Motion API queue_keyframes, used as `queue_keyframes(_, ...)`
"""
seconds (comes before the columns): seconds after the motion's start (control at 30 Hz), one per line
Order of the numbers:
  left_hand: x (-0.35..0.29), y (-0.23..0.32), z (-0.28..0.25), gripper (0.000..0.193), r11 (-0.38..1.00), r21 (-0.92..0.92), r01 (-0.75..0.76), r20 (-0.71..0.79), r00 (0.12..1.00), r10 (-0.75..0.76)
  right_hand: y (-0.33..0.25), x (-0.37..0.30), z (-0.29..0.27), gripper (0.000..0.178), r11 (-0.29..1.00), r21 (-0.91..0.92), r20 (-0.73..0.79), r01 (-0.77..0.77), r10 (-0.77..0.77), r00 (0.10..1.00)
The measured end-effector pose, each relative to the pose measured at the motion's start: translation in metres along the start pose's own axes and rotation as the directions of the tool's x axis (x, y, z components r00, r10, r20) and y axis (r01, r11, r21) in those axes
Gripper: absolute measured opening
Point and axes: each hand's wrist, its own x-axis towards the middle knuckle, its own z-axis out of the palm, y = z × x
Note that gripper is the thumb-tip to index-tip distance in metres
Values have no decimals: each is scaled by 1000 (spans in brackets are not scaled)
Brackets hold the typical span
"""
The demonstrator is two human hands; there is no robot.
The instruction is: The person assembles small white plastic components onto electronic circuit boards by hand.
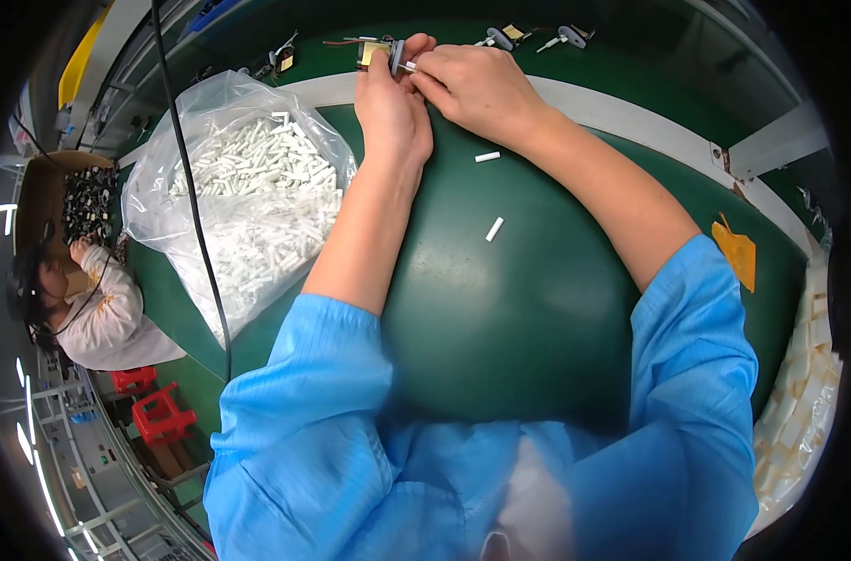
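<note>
My left hand [391, 117] is closed around a small motor [373, 54] with a yellow-wrapped coil, a grey end plate and thin wires trailing left. From the right, my right hand [481, 86] pinches at a small white piece [408, 66] by the motor's shaft, its fingertips partly hiding it. Whether this piece sits on the shaft or only touches it, I cannot tell. Two loose white tubes, an upper tube [487, 157] and a lower tube [494, 229], lie on the green table [500, 327] below my right hand.
Left of my left forearm, a clear plastic bag [248, 187] holds many white tubes. More motors [567, 37] lie on the green strip beyond the pale rail [612, 119]. An orange scrap [736, 252] lies at the right. A black cable [188, 178] hangs down; a co-worker [103, 304] sits far left.
</note>
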Motion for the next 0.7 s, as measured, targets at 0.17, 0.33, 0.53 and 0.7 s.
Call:
queue_keyframes(0.17,24,15,-1,20,969,234,79,-86,995,-60,8,7,-3,20,983,66,134,-173,163,977)
queue_keyframes(0.33,83,30,13,28,264,955,-134,158,985,-71,20,12,-15,23,852,258,193,-455,416,889)
queue_keyframes(0.53,107,4,-10,36,-323,855,-405,417,908,-35,16,27,-45,20,893,172,540,-416,268,798)
queue_keyframes(0.7,53,16,3,20,-183,774,-606,631,716,299,-1,15,-84,17,930,116,730,-348,158,665)
